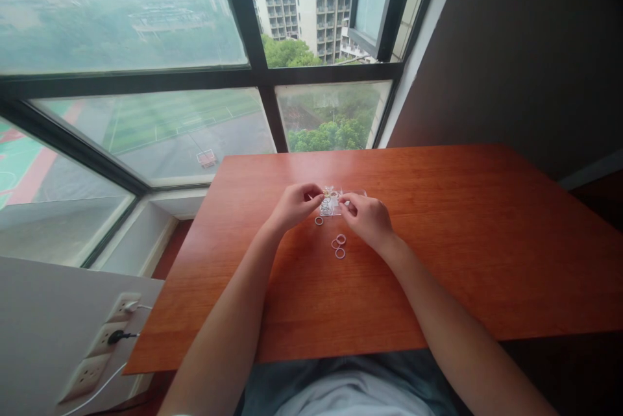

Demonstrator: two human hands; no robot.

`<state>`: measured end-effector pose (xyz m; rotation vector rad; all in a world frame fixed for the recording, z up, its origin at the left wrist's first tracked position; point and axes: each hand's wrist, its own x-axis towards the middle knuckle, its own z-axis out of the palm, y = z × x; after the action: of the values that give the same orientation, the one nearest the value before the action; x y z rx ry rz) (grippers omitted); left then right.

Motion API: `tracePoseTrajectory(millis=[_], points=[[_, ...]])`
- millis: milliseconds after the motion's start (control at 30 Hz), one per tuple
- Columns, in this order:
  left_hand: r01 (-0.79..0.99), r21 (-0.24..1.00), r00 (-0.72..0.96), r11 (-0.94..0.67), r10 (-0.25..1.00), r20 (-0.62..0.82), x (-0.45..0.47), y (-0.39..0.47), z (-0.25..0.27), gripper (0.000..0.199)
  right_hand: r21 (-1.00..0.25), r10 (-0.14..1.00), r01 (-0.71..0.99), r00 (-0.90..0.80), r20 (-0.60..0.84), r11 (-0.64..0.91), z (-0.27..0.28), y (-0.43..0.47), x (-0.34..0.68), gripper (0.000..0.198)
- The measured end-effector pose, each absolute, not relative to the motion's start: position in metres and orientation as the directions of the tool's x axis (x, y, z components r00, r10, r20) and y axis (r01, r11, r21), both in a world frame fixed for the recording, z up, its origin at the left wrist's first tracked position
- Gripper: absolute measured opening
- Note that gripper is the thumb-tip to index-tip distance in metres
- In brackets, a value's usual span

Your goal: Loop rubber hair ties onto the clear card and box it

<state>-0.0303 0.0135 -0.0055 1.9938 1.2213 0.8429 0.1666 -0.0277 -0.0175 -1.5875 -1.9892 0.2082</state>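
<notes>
A small clear plastic box (331, 212) lies on the table between my two hands, with several small rings, some yellowish and some pale, in it. At its left side, my left hand (298, 204) has thumb and fingers pinched together; what they grip is too small to tell. My right hand (368, 216) is pinched at the box's right side, and anything between its fingertips is likewise unclear. One pale ring (318, 217) lies just below the box's left corner. Nearer to me, a cluster of three pinkish rings (340, 248) lies on the table, overlapping or touching.
The reddish-brown wooden table (467, 260) reaches from the windows toward my lap. Dark window frames (204, 80) stand behind it, and a grey wall (525, 52) rises at the right. Sockets with a black plug (115, 337) and cables are on the low wall at left.
</notes>
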Motion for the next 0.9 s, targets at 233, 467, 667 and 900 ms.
tracePoseTrajectory(millis=[233, 467, 667, 900], points=[[0.524, 0.775, 0.353, -0.354, 0.918, 0.182, -0.030, 0.013, -0.006, 0.023, -0.450, 0.957, 0.876, -0.044, 0.285, 0.174, -0.018, -0.023, 0.173, 0.016], [0.552, 0.755, 0.367, -0.353, 0.916, 0.160, -0.031, 0.014, -0.007, 0.022, -0.432, 0.964, 0.885, -0.066, 0.258, 0.176, -0.018, -0.024, 0.171, 0.017], [0.592, 0.741, 0.280, -0.318, 0.943, 0.181, -0.039, 0.017, -0.006, 0.022, -0.438, 0.971, 0.884, -0.067, 0.228, 0.163, -0.016, -0.023, 0.173, 0.018], [0.608, 0.721, 0.295, -0.333, 0.938, 0.184, -0.039, 0.017, -0.008, 0.019, -0.430, 0.920, 0.814, -0.346, 0.181, 0.391, -0.019, -0.032, 0.158, 0.018]])
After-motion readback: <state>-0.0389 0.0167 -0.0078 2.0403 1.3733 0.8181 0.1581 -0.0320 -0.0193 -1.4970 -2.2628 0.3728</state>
